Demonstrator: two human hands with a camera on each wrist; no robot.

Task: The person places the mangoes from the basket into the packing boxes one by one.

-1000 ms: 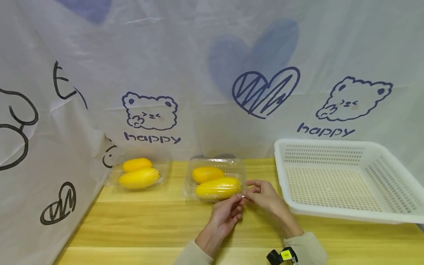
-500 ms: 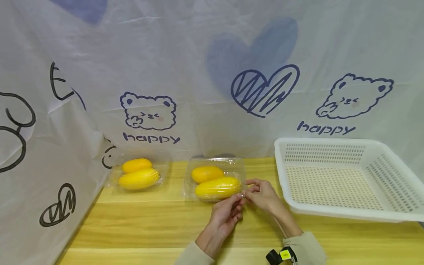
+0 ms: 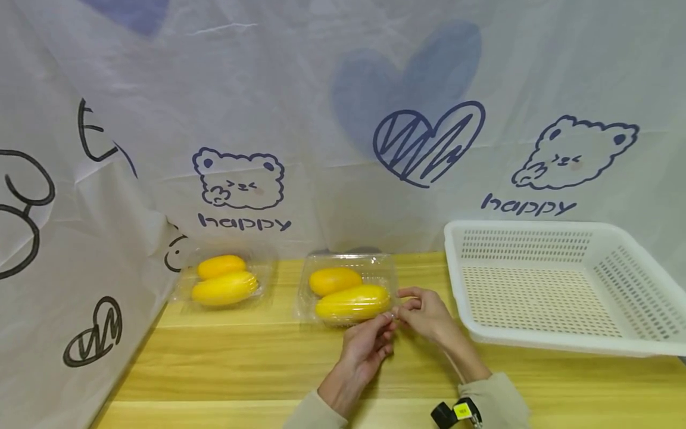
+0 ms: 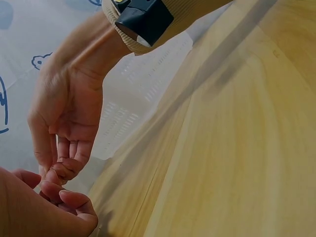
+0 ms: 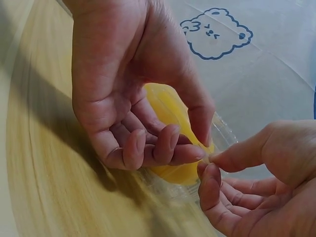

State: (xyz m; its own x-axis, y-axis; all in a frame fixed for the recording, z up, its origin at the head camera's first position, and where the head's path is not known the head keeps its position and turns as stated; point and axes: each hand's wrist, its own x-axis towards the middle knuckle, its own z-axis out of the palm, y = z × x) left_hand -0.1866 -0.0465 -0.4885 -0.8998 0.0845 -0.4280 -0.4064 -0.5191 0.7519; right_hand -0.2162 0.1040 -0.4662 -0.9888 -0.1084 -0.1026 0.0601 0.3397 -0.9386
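Observation:
A clear plastic clamshell container [image 3: 370, 262] with a plump yellow oblong fruit [image 3: 334, 281] and a longer yellow one [image 3: 352, 302] inside sits on the table in the head view. At its front right corner both hands meet. My left hand [image 3: 364, 348] pinches the container's edge between thumb and forefinger, its other fingers curled. From the right side, my right hand [image 3: 429, 319] pinches the same corner, fingertips against the left hand's. In the right wrist view a small clear bit of plastic [image 5: 209, 158] shows between the fingertips of the left hand [image 5: 131, 98] and right hand [image 5: 261, 182].
To the left stands a second clear container [image 3: 268, 280] holding two similar yellow fruits [image 3: 225, 288]. A large white perforated basket [image 3: 536, 339] is at the right. Behind everything hangs a white printed cloth [image 3: 332, 196]. The table [image 3: 241, 363] has a wood-grain top.

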